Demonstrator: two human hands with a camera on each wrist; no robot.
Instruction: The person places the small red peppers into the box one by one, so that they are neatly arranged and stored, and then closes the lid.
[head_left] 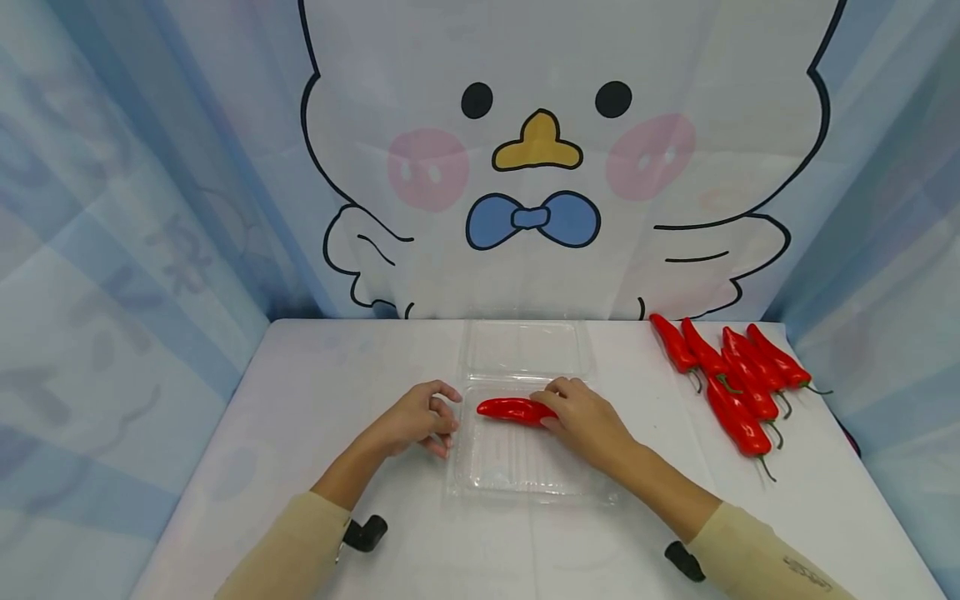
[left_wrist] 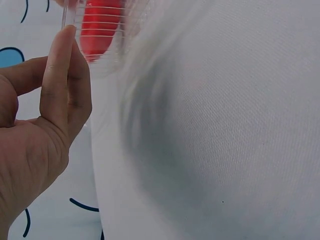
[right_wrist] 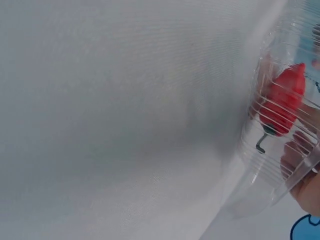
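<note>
A clear plastic clamshell box (head_left: 517,471) lies opened on the table, its lid (head_left: 525,350) folded back toward the wall. Inside its tray is a red chili pepper (head_left: 510,409), lying crosswise with its tip pointing left. My right hand (head_left: 588,421) pinches the pepper's right end between thumb and fingers. Seen through the ribbed wall in the right wrist view, the pepper (right_wrist: 283,102) shows its green stem. At the box's left edge is my left hand (head_left: 416,421), its fingers loosely bent. One fingertip of the left hand (left_wrist: 45,115) meets the clear rim in the left wrist view.
Several red chili peppers (head_left: 738,417) lie in a group at the table's right back, stems toward the front right. A white cloth covers the table (head_left: 337,375). Behind it hangs a curtain (head_left: 540,275) with a cartoon bird; blue curtains (head_left: 112,250) stand at the sides.
</note>
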